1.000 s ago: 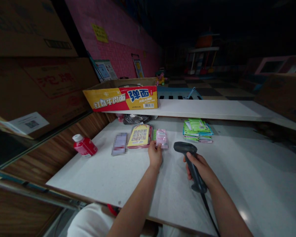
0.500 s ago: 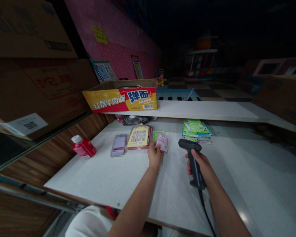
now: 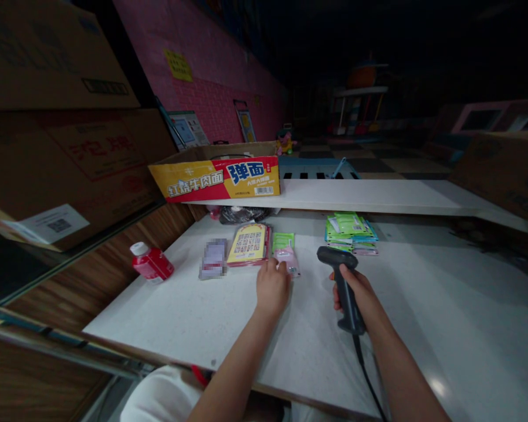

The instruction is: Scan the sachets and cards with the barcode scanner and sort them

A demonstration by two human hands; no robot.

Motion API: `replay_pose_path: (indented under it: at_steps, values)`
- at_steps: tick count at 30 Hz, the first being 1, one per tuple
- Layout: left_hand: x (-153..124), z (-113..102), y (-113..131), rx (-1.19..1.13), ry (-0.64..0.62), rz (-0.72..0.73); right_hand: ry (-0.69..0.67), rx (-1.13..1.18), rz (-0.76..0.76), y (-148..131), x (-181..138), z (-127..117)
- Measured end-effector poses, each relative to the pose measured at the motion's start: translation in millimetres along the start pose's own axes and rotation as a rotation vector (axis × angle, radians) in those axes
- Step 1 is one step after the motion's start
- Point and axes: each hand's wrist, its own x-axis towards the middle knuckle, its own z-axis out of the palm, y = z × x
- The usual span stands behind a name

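My left hand (image 3: 273,288) is at the lower left edge of a small pink packet (image 3: 290,264), its fingers curled down and closed on that edge; the fingertips are partly hidden. A green packet (image 3: 284,240) lies just beyond the pink one, partly covered by it. In my right hand (image 3: 361,293) is a dark grey barcode scanner (image 3: 345,287), gripped round the handle with its head toward the left. The scanner's cable runs down toward the table's front edge. Left of the packets lies a flat yellow and red pack (image 3: 249,244) with printed text.
A pile of green and blue packets (image 3: 351,230) lies at the back right. Farther left are a blurred flat item (image 3: 213,258) and a red bottle with a white cap (image 3: 153,264). A yellow and red carton (image 3: 222,179) stands on the raised shelf (image 3: 378,195); cardboard boxes (image 3: 70,170) are stacked at left.
The pink packet, raised and tilted in my left fingers before, now lies lower and flatter, showing more of the green packet. My left hand has shifted slightly left and nearer. The scanner is almost still.
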Motion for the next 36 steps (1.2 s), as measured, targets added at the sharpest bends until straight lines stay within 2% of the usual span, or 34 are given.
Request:
replay_pose_path:
  at_steps: [3,7,14,29,32,36]
  values:
    - [6.8,10.0,3.4,-0.065,-0.098,0.165,-0.005,-0.001,-0.008,0.7,-1.3,2.0]
    - [17.2,27.6,-0.6,-0.105,-0.161,0.145,0.036,0.004,-0.040,0.2,-5.0,7.0]
    - [26.5,34.5,-4.9,-0.101,-0.148,0.110,0.000,-0.015,0.000,0.1,-2.6,3.7]
    - [15.3,32.8,-7.4,-0.061,-0.065,0.057,0.001,0.006,0.001,3.1,1.0,1.4]
    - [16.8,28.5,-3.9,-0.070,-0.030,0.090,0.053,0.029,-0.023,-0.7,0.0,1.8]
    - [29.1,23.2,12.7,-0.166,-0.012,0.154,0.221,0.089,-0.083,-8.0,2.0,-4.5]
